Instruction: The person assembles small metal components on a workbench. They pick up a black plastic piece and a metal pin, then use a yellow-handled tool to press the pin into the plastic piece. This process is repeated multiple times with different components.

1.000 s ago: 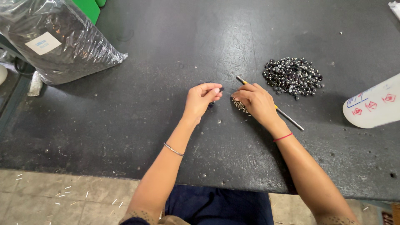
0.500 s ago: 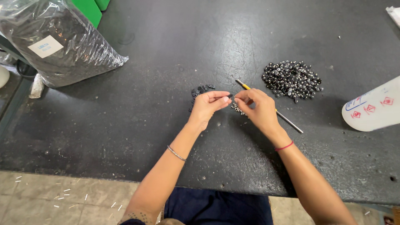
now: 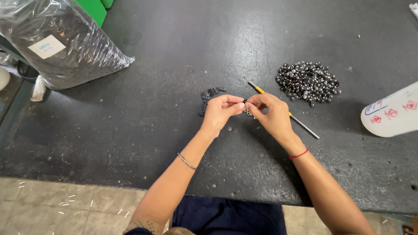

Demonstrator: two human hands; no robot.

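Both hands met over the middle of the dark table (image 3: 130, 130). Her left hand (image 3: 220, 111) had thumb and fingertips pinched together on a tiny dark part (image 3: 244, 102), and the right hand (image 3: 272, 114) pinched the same spot from the other side, with a few more small metallic pieces (image 3: 249, 113) dangling just below its fingers — too small to tell exactly what they were.

Just beyond the left hand lay a small cluster of black square pieces (image 3: 210, 96); farther right sat a larger pile of shiny dark beads (image 3: 308, 81). A thin tool with a yellow handle (image 3: 283, 109) ran under the right hand, touching the table. A white plastic bottle (image 3: 392, 115) lay at the right edge, and a clear bag of dark material (image 3: 61, 41) sat well apart at upper left.

To my eye, joining parts this small called for steady fingertips held close above the table — so a slipped piece would land near the cluster rather than roll away.
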